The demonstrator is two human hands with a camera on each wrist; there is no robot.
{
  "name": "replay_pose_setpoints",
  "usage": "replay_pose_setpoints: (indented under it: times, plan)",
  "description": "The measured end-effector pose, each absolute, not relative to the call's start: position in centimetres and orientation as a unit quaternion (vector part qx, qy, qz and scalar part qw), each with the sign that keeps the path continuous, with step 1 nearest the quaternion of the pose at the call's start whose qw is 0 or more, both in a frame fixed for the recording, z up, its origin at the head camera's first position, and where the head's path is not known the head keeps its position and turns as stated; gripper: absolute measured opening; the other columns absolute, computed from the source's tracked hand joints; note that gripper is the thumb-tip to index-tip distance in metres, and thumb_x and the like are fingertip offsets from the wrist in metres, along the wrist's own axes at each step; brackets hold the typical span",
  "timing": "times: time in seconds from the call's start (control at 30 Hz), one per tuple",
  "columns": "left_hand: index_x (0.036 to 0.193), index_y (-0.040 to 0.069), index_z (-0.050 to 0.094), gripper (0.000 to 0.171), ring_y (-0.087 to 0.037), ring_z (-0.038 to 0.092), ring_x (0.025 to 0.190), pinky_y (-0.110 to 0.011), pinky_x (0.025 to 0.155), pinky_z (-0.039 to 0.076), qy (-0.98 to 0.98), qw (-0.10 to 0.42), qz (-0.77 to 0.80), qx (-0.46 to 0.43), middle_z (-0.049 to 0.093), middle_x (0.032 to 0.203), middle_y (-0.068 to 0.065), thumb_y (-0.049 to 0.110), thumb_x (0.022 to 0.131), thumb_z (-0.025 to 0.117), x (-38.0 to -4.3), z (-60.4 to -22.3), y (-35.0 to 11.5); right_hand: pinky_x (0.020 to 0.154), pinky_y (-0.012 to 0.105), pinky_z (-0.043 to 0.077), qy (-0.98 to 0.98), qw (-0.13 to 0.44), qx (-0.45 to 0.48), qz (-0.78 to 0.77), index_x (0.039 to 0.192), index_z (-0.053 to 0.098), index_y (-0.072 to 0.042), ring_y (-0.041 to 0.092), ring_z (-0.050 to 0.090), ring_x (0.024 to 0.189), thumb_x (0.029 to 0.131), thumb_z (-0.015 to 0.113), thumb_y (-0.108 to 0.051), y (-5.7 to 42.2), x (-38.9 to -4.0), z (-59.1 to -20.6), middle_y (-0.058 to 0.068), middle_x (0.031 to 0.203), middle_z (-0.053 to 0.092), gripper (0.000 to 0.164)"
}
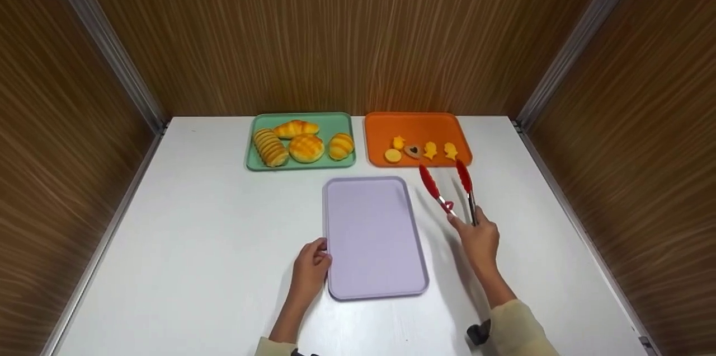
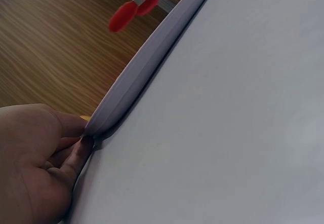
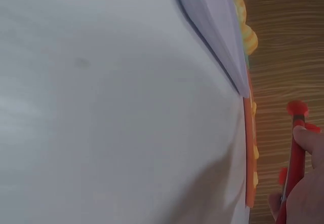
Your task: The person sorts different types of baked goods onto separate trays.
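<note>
A lavender tray (image 1: 375,233) lies lengthwise on the white table. My left hand (image 1: 309,269) pinches its left rim between thumb and fingers, which the left wrist view shows close up at the tray wall (image 2: 136,69). My right hand (image 1: 481,241) grips a pair of red-tipped metal tongs (image 1: 429,181), spread apart with nothing between the tips. The tips hover near the front edge of an orange tray (image 1: 391,123). On that tray lie several small yellow cookies (image 1: 430,150), a round yellow piece (image 1: 392,155) and a brown heart-shaped cookie (image 1: 413,151).
Left of the orange tray stands a green tray (image 1: 335,121) bearing a ridged long bread (image 1: 269,148), a croissant (image 1: 296,129), a round bun (image 1: 306,148) and a striped roll (image 1: 341,146). Wood-grain panels (image 1: 335,37) enclose the table (image 1: 196,221) at back and sides.
</note>
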State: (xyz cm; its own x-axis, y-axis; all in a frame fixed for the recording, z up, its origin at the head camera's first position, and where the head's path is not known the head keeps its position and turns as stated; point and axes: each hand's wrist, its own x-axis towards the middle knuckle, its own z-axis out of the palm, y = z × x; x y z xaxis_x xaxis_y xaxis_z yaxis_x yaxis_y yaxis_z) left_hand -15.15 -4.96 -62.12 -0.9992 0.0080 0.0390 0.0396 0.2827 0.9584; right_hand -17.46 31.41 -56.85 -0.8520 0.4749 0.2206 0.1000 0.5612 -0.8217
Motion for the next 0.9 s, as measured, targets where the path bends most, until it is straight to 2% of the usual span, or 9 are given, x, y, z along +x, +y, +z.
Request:
replay_pose_setpoints:
  times: [0.17, 0.37, 0.5, 0.67, 0.9]
  plan:
    - [0.133, -0.004, 0.058, 0.04, -0.02, 0.061, 0.101, -0.027, 0.086, 0.054, -0.803, 0.012, -0.595, -0.018, 0.063, 0.117, -0.014, 0.004, 0.094, 0.06, -15.1, -62.0, -5.1, 0.061, 0.029, 0.037, -0.856, 0.222, -0.178, 0.43, 0.097, 0.066, 0.002, 0.024, 0.048, 0.069, 0.083, 0.083, -0.025, 31.1, -15.7, -58.0, 0.016, 0.071, 0.059, 0.035]
    - [0.134, -0.007, 0.056, 0.041, -0.024, 0.062, 0.102, -0.029, 0.087, 0.055, -0.797, 0.011, -0.603, -0.024, 0.062, 0.119, -0.018, 0.002, 0.094, 0.06, -14.9, -62.0, -5.1, 0.068, 0.034, 0.042, -0.865, 0.227, -0.193, 0.404, 0.096, 0.068, 0.003, 0.026, 0.053, 0.071, 0.083, 0.083, -0.023, 30.9, -14.4, -59.1, 0.02, 0.075, 0.067, 0.033]
    - [0.135, -0.007, 0.056, 0.041, -0.024, 0.062, 0.103, -0.031, 0.088, 0.054, -0.795, 0.006, -0.606, -0.022, 0.062, 0.119, -0.018, 0.002, 0.095, 0.06, -14.9, -62.1, -5.1, 0.075, 0.044, 0.046, -0.866, 0.222, -0.205, 0.399, 0.104, 0.068, 0.005, 0.031, 0.059, 0.077, 0.084, 0.082, -0.022, 31.0, -13.7, -59.5, 0.026, 0.087, 0.071, 0.037]
    - [0.134, -0.006, 0.057, 0.04, -0.024, 0.063, 0.102, -0.029, 0.087, 0.055, -0.796, 0.01, -0.605, -0.023, 0.063, 0.118, -0.017, 0.003, 0.095, 0.061, -14.9, -62.0, -5.0, 0.084, 0.053, 0.047, -0.86, 0.221, -0.223, 0.403, 0.115, 0.066, 0.011, 0.04, 0.06, 0.089, 0.085, 0.08, -0.018, 31.1, -13.7, -59.8, 0.034, 0.097, 0.067, 0.044]
    - [0.133, -0.007, 0.058, 0.04, -0.023, 0.062, 0.101, -0.027, 0.086, 0.054, -0.796, 0.013, -0.605, -0.02, 0.063, 0.117, -0.017, 0.001, 0.094, 0.061, -14.9, -61.9, -4.9, 0.101, 0.056, 0.037, -0.854, 0.19, -0.256, 0.411, 0.141, 0.048, 0.012, 0.043, 0.046, 0.114, 0.09, 0.075, -0.021, 30.7, -13.6, -60.2, 0.035, 0.119, 0.054, 0.067]
